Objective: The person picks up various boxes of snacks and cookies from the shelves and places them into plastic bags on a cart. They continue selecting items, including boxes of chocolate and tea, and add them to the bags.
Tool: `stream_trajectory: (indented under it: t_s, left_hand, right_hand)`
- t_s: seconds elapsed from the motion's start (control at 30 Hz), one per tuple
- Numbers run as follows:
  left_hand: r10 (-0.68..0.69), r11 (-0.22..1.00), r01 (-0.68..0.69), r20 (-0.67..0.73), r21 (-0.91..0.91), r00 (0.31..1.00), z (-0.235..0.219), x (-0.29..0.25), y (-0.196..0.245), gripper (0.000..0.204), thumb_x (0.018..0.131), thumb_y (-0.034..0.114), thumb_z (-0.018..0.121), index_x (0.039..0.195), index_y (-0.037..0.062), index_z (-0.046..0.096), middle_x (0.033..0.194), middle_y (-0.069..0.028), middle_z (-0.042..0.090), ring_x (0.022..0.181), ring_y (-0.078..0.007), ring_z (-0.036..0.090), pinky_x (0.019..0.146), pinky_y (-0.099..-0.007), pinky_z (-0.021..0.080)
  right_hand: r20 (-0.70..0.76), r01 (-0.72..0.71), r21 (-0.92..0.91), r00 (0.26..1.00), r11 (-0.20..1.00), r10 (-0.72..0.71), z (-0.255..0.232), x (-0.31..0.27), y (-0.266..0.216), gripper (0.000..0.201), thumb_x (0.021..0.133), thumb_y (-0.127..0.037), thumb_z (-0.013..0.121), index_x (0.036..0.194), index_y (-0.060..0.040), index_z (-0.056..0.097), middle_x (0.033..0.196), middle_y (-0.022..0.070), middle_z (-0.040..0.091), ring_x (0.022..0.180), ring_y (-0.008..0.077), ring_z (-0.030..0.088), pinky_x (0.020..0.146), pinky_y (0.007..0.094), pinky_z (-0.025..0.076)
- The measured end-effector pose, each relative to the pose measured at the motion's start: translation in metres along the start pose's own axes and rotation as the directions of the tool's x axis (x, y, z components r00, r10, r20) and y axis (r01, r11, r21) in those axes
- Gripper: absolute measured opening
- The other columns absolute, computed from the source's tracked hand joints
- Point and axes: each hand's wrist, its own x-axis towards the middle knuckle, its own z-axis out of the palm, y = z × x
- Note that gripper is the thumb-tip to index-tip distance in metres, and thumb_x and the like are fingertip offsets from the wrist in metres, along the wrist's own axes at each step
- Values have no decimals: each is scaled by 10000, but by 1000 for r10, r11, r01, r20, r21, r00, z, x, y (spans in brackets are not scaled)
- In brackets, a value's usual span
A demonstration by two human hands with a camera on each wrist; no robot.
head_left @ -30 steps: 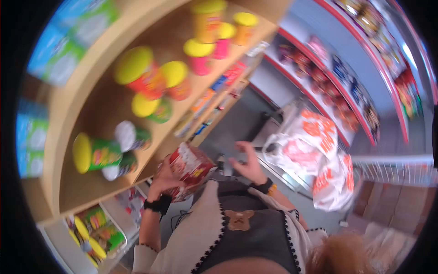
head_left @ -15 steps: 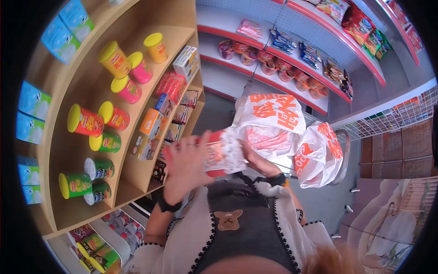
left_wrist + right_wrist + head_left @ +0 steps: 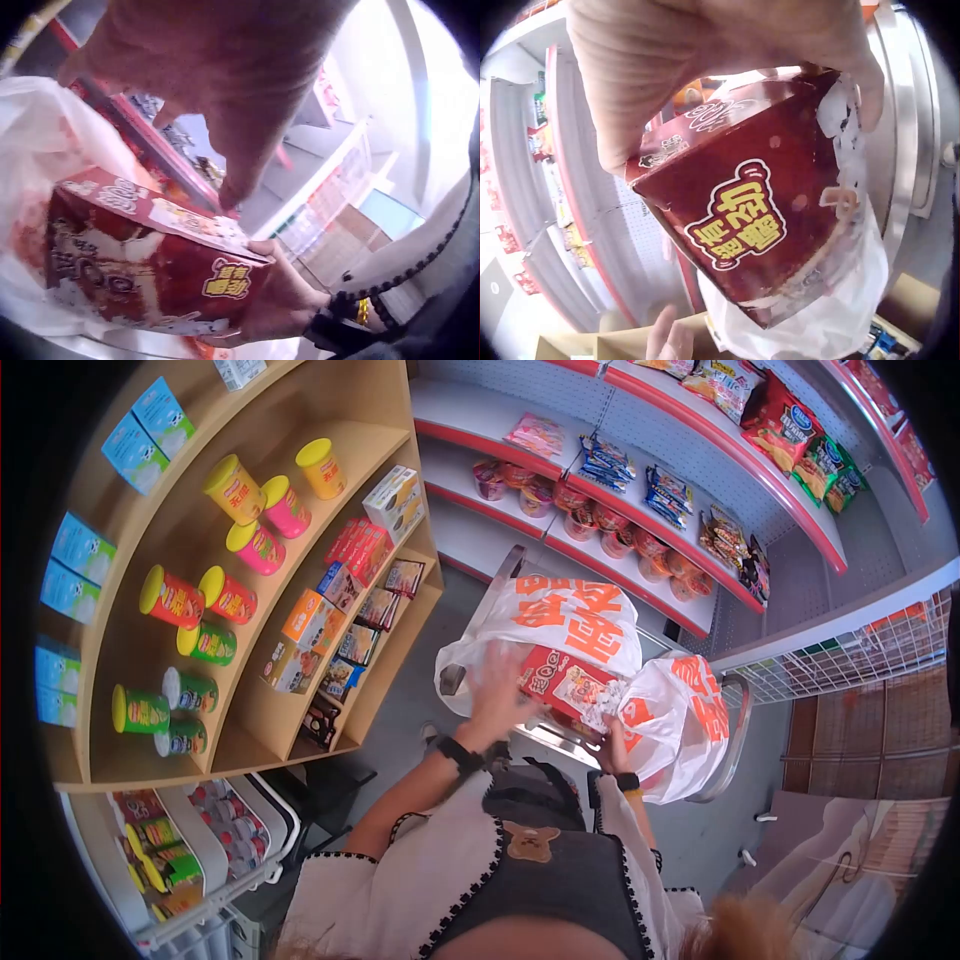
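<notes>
A dark red snack box (image 3: 568, 688) with white lettering is held over the white plastic bags. My right hand (image 3: 614, 744) grips its near right end; in the right wrist view the thumb and fingers of that hand (image 3: 727, 45) straddle the box (image 3: 742, 195). My left hand (image 3: 497, 705), blurred, is beside the box's left end, in front of the larger white bag (image 3: 465, 660). From the left wrist, this hand (image 3: 202, 82) shows above the box (image 3: 150, 262) with its fingers spread and holding nothing.
Both bags, the smaller one (image 3: 690, 730) at right, sit on a metal-framed cart (image 3: 738, 745). On the left, a curved wooden shelf (image 3: 290, 755) carries lidded canisters (image 3: 170, 598) and boxes. Red-edged shelves (image 3: 640, 585) with snacks stand ahead, and a white wire rack (image 3: 850, 650) at right.
The box has moved from the wooden shelf's side, in my left hand, rightward to the bags. Both hands were at it half a second ago; now the left is off and the right holds it.
</notes>
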Motion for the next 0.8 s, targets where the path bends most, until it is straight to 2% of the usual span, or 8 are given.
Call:
stream_trajectory:
  t_s: [0.07,0.1,0.17,0.27,0.3,0.37,0.4,0.8]
  left_hand:
    - [-173,983,183,-369,-7,913,33,10,-61,941,653,391,730,1388,64,241,1387,-265,263,1306,-392,252,1016,-537,251]
    - [-169,983,184,-377,4,911,31,12,-80,941,653,391,730,1388,64,241,1387,-265,263,1306,-392,252,1016,-537,251]
    - [-389,908,357,-126,-218,913,24,18,-105,899,690,359,717,1397,115,219,1379,-189,315,1290,-357,286,1022,-539,247]
    - [-286,954,295,-152,43,946,27,30,-119,700,706,327,701,1282,94,378,1235,-182,499,1163,-348,462,960,-484,365]
    - [-269,959,278,-155,45,951,24,34,-121,700,706,327,701,1282,94,378,1235,-182,499,1163,-348,462,960,-484,365]
    - [-421,901,422,37,-99,907,21,40,-127,488,710,295,690,1089,62,490,1015,-184,620,983,-361,580,831,-450,462]
    - [-318,947,309,-133,-81,939,25,38,-128,389,699,268,686,963,46,506,844,-181,649,846,-382,613,747,-466,485]
    - [-303,950,303,1,-78,953,7,6,-179,462,701,282,654,1065,59,477,903,-197,639,881,-389,604,771,-477,474]
  right_hand:
    - [58,-34,16,998,999,33,8,14,-10,476,742,-422,648,1059,-171,397,1052,81,454,960,247,510,816,463,441]
    - [33,-79,16,996,997,78,13,24,-11,543,723,-452,652,1119,-175,404,1066,96,474,1000,248,495,836,455,429]
    - [98,-102,-39,990,994,106,30,28,-15,633,710,-481,649,1192,-165,387,1137,103,468,1035,250,481,858,447,416]
    - [124,-85,-76,988,993,94,47,29,-9,713,699,-505,649,1245,-134,377,1168,102,467,1043,242,483,870,424,414]
    - [104,-106,-59,988,993,112,50,29,-7,723,692,-518,652,1249,-141,387,1164,94,475,1045,233,484,870,419,416]
    - [64,-96,25,994,995,94,53,25,-1,717,686,-529,651,1240,-146,405,1156,81,480,1031,226,483,864,408,418]
    - [21,-74,48,997,996,73,62,13,-5,707,681,-535,651,1230,-154,422,1146,71,486,1014,220,479,854,393,422]
    - [84,-106,62,991,992,101,86,5,25,687,708,-478,655,1251,-132,414,1179,84,483,1057,228,476,882,393,428]
